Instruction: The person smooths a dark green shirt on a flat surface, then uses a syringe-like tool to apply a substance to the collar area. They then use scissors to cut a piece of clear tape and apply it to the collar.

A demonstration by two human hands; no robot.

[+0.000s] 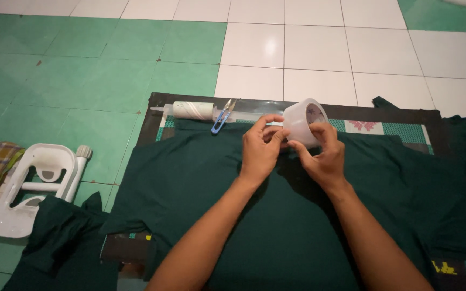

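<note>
We grip the roll of clear tape (304,122) in our right hand (324,156), fingers curled around its rim. Our left hand (260,148) pinches the tape's edge with narrowed fingertips. The roll sits above the dark green garment (200,188), right of the blue thread snips (221,117).

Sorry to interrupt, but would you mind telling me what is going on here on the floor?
A person works over a dark green garment spread on a dark-framed board on the tiled floor. Both hands hold a wide roll of translucent white tape: the right hand grips the roll, while the left hand has its fingers at the roll's edge. Blue-handled thread snips and a white tube lie on the board's far edge.
</note>
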